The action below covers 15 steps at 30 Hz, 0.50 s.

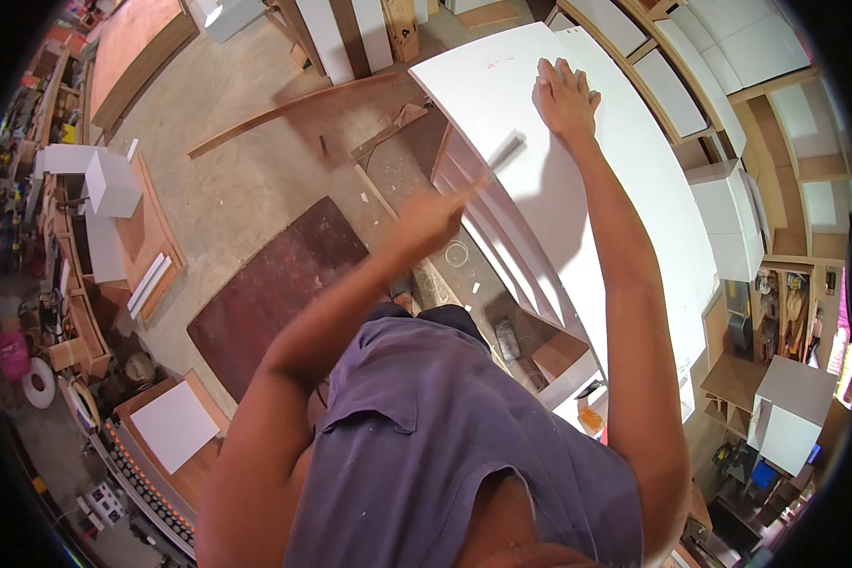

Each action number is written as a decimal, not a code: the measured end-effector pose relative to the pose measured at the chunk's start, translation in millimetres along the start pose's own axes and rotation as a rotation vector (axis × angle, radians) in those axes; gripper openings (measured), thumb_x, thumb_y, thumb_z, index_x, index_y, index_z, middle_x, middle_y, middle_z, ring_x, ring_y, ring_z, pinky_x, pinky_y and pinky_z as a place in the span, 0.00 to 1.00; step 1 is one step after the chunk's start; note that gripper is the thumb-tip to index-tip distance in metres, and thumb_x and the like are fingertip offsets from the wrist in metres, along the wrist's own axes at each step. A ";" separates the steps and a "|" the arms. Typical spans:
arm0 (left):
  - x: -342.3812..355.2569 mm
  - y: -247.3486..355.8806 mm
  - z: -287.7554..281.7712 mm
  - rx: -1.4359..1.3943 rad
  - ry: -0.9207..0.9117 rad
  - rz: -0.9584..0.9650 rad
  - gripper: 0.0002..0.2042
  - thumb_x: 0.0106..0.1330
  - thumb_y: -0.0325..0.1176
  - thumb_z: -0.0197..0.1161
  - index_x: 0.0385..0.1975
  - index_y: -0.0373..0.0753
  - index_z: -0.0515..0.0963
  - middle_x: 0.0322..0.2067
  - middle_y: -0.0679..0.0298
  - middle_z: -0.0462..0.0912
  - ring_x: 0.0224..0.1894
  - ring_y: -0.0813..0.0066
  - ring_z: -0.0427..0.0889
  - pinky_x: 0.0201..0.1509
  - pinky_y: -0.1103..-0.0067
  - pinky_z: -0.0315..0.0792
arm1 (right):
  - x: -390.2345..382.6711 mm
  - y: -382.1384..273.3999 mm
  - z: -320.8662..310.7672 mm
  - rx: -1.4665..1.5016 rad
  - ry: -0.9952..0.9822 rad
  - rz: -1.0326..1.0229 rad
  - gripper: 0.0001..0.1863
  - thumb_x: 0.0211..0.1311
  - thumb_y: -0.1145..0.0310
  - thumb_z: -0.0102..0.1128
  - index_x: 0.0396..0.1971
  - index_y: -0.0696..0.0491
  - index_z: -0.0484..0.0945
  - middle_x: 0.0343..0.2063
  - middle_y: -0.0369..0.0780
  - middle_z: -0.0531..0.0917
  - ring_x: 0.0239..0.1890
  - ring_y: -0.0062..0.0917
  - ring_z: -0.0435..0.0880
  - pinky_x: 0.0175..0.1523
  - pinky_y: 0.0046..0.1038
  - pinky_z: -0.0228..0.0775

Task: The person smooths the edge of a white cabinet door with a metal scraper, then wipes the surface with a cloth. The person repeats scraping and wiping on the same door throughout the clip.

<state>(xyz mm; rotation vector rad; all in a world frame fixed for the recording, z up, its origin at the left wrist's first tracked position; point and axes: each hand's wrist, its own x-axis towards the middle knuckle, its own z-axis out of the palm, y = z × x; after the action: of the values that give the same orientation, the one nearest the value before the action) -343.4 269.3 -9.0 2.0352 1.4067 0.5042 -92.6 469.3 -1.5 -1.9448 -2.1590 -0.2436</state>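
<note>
A hammer (pixel 508 149), smeared by motion, is gripped in my left hand (pixel 430 228). Its grey head hangs near the left edge of a large white panel (pixel 639 237). On the far part of that panel my right hand (pixel 566 102) lies palm down, fingers stretched out. White slats or shelf edges (pixel 502 224) show under the panel's left side, as parts of a cabinet-like body. Whether the hammer touches the panel cannot be made out.
A dark red board (pixel 279 293) lies on the floor to my left, with a long wooden strip (pixel 289 112) beyond it. Wooden cabinet frames (pixel 776 142) line the right side. Cluttered shelves (pixel 57 218) stand at far left. A small orange item (pixel 591 419) sits near my waist.
</note>
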 end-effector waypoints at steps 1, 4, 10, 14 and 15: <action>-28.1 8.9 6.5 0.001 -0.135 -0.073 0.27 0.70 0.28 0.52 0.67 0.62 0.68 0.30 0.45 0.81 0.30 0.48 0.83 0.38 0.63 0.77 | -2.4 2.9 0.6 0.005 0.047 -0.004 0.20 0.71 0.54 0.42 0.61 0.34 0.66 0.68 0.39 0.65 0.69 0.51 0.59 0.66 0.67 0.46; -21.0 9.2 4.5 -0.132 -0.074 0.008 0.29 0.68 0.27 0.53 0.68 0.64 0.66 0.32 0.44 0.81 0.32 0.47 0.83 0.41 0.64 0.78 | -1.1 0.4 -2.6 -0.060 -0.109 0.070 0.27 0.74 0.49 0.38 0.71 0.30 0.60 0.74 0.36 0.56 0.75 0.48 0.51 0.72 0.63 0.37; 56.7 -1.4 -25.8 -0.062 0.109 -0.023 0.33 0.60 0.21 0.49 0.68 0.55 0.68 0.32 0.41 0.81 0.34 0.46 0.83 0.42 0.62 0.77 | 5.9 -9.6 -16.5 -0.013 -0.151 0.034 0.26 0.74 0.48 0.37 0.70 0.30 0.60 0.74 0.36 0.56 0.75 0.48 0.50 0.72 0.63 0.36; -41.6 51.0 12.9 -0.078 -0.247 -0.097 0.31 0.62 0.24 0.50 0.67 0.55 0.68 0.34 0.41 0.80 0.41 0.45 0.81 0.49 0.58 0.74 | 2.5 8.5 -2.0 0.005 -0.039 0.017 0.23 0.73 0.50 0.38 0.66 0.32 0.63 0.71 0.38 0.60 0.72 0.49 0.54 0.69 0.64 0.40; -30.2 61.4 -0.3 -0.076 -0.277 -0.125 0.30 0.63 0.24 0.50 0.67 0.54 0.68 0.35 0.41 0.80 0.42 0.45 0.81 0.51 0.58 0.73 | 1.1 10.9 3.0 0.014 0.040 -0.003 0.21 0.71 0.52 0.40 0.61 0.35 0.66 0.68 0.39 0.64 0.69 0.49 0.58 0.66 0.64 0.45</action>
<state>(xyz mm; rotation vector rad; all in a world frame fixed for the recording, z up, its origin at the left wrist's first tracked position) -311.5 225.8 33.2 1.8606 1.3151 0.2093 -82.1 472.3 -4.3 -1.9129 -2.1325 -0.2648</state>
